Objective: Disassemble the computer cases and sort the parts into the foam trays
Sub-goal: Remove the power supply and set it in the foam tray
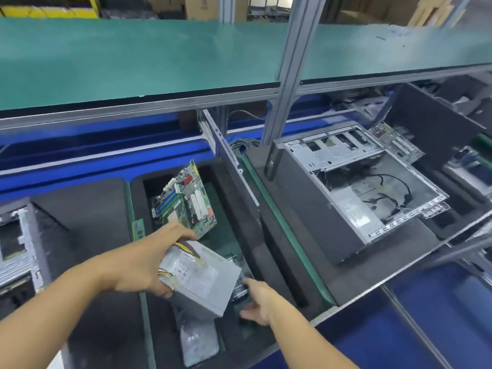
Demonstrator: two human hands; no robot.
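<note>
Power supply (202, 280): lower centre of frame, held tilted above the foam tray (247, 230), not yet seated.

Left hand (141, 265): fingers curled over the unit's upper left end, trapping its cable bundle (186, 247) against the casing. It appears to carry the whole weight.

Right hand (259, 302): at the unit's lower right corner, fingers spread and loose, gripping nothing. Contact with the casing cannot be confirmed.

Surroundings: a motherboard (186, 201) leans upright in the compartment just above. A plastic bag (197, 342) lies below the unit. The stripped computer case (354, 198) sits well apart, right of centre.

Risks, as judged:
- A one-ended grip on a heavy box may slip, and the unit would drop onto the bag.
- Loose leads may snag or tip the leaning board.
- The spread fingers could be pinched as the unit goes down.
</note>
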